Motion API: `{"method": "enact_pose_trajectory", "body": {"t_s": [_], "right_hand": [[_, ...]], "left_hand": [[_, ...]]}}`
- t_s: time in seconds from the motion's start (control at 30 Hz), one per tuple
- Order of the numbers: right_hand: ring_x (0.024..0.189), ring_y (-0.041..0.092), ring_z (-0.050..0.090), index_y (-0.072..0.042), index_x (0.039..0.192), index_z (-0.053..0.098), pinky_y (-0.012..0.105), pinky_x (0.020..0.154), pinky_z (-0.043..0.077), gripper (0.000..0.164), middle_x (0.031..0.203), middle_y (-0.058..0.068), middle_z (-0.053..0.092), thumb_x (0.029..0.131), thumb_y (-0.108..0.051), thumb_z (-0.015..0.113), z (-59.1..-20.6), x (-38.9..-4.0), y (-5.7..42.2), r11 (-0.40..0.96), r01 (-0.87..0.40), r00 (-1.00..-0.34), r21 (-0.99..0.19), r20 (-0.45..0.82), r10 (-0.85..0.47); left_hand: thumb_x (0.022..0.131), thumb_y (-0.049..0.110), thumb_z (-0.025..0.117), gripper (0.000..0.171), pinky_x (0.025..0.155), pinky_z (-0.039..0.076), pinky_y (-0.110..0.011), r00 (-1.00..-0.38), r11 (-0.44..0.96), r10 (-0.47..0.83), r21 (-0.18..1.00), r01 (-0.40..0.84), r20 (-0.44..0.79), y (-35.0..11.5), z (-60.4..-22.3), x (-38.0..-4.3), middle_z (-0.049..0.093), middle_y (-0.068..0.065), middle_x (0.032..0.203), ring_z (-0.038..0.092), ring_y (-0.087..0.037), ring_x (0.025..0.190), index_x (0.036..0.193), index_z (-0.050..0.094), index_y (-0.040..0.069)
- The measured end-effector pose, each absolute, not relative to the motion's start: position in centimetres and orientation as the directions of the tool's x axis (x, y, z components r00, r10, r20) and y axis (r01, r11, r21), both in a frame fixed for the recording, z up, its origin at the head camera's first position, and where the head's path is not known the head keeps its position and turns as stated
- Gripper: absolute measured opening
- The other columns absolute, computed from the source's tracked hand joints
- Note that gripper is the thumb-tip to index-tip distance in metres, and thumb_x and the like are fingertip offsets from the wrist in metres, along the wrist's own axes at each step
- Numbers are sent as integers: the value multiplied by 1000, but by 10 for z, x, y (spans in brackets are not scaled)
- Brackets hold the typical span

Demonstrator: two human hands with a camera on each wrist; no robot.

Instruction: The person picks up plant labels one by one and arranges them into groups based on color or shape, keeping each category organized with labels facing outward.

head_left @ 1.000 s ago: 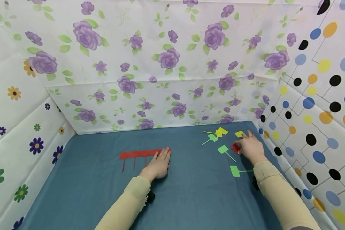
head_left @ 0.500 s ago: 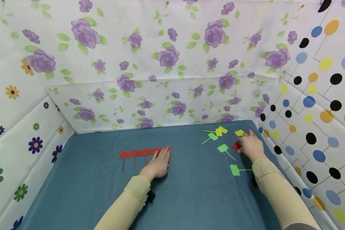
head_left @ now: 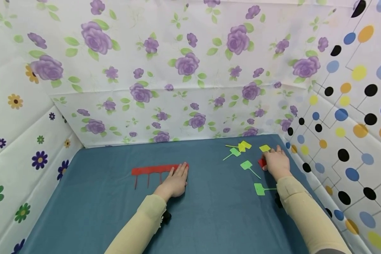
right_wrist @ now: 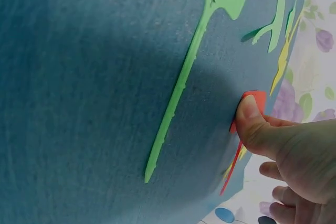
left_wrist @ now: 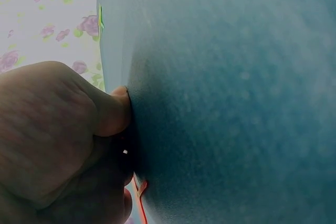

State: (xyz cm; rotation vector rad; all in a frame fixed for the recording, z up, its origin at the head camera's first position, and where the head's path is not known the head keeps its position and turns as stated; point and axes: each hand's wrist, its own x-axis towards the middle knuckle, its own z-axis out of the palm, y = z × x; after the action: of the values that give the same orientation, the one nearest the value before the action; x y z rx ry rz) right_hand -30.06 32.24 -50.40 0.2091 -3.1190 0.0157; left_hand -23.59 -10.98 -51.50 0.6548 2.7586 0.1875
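Note:
On the left of the head view, several red cable-tie-like tags (head_left: 146,170) lie side by side in a row, thin stems toward the person. My left hand (head_left: 173,183) rests on the row's right end with straight fingers, hiding the tags beneath it. At the right, my right hand (head_left: 277,165) pinches a single red tag (right_wrist: 256,97) by its flat head. The right wrist view shows the thumb on that head and the red stem pointing down. Close by lies a green tag (head_left: 259,189), its stem running toward the right wrist.
Another green tag (head_left: 246,164) lies left of the right hand. Farther back are a green tag (head_left: 234,152), overlapping yellow tags (head_left: 242,145) and a yellow tag (head_left: 264,148) near the right fingertips. Patterned cloth walls (head_left: 190,116) border the blue tabletop (head_left: 216,218).
The red tag in my right hand has shifted slightly to the right, and the hand's fingers have changed position a little. My left hand has stayed on the red row.

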Motion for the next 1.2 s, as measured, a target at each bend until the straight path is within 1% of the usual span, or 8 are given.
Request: {"method": "enact_pose_trajectory", "body": {"t_s": [0.17,0.3,0.37,0.5,0.7,0.83,1.0,1.2], "right_hand": [[132,60,30,-7,95,75,66,107,31,37,103,25,63,68,-24,93,-501,-303,328,993,-121,-992,0,32,-121],[126,58,38,-11,70,70,65,86,48,31,84,16,63,70,-33,91,-501,-303,339,996,-72,-997,-50,24,-71],[114,54,51,-13,65,68,60,72,53,31,75,10,63,74,-34,89,-502,-301,344,996,-43,-999,-83,2,-43],[85,43,62,-11,70,73,51,57,53,25,66,3,63,82,-30,83,-500,-295,351,988,-22,-1000,-155,-12,-24],[60,25,51,-13,67,67,35,47,37,32,60,2,53,91,-32,73,-494,-287,359,960,14,-1000,-281,-30,6],[58,21,50,-12,70,64,32,48,34,35,61,2,52,95,-37,67,-492,-282,364,935,59,-996,-350,-77,34],[69,23,55,-5,98,67,35,55,42,38,80,7,61,101,-41,55,-493,-277,362,900,114,-991,-421,-114,72],[77,26,55,-5,109,66,36,61,42,41,98,14,63,101,-43,53,-496,-270,351,860,143,-989,-489,-104,105]], "left_hand": [[108,24,41,61,121,5,-53,-852,891,452,192,412,-265,-109,-517,-236,2,-11,167,2,-28,153,160,15,6],[108,24,41,61,121,4,-52,-854,892,449,192,409,-265,-110,-519,-236,1,-10,167,1,-28,153,160,14,7],[108,24,42,61,122,5,-52,-854,891,451,198,409,-261,-110,-520,-237,2,-10,167,2,-27,153,160,14,7],[108,23,42,61,122,5,-52,-854,889,453,208,408,-258,-111,-520,-237,3,-10,167,3,-27,153,160,15,6],[108,24,42,62,122,3,-52,-855,892,447,208,402,-265,-111,-522,-238,1,-9,167,1,-27,153,160,14,7],[109,23,40,61,121,1,-52,-852,888,450,234,396,-268,-111,-526,-240,-2,-9,167,-3,-26,153,160,12,6],[108,22,44,63,121,1,-54,-849,880,460,261,397,-258,-111,-530,-242,0,-10,167,-2,-28,153,160,14,5],[108,23,42,61,122,2,-52,-851,886,453,240,396,-266,-111,-521,-237,2,-11,167,0,-28,153,160,15,5]]}}
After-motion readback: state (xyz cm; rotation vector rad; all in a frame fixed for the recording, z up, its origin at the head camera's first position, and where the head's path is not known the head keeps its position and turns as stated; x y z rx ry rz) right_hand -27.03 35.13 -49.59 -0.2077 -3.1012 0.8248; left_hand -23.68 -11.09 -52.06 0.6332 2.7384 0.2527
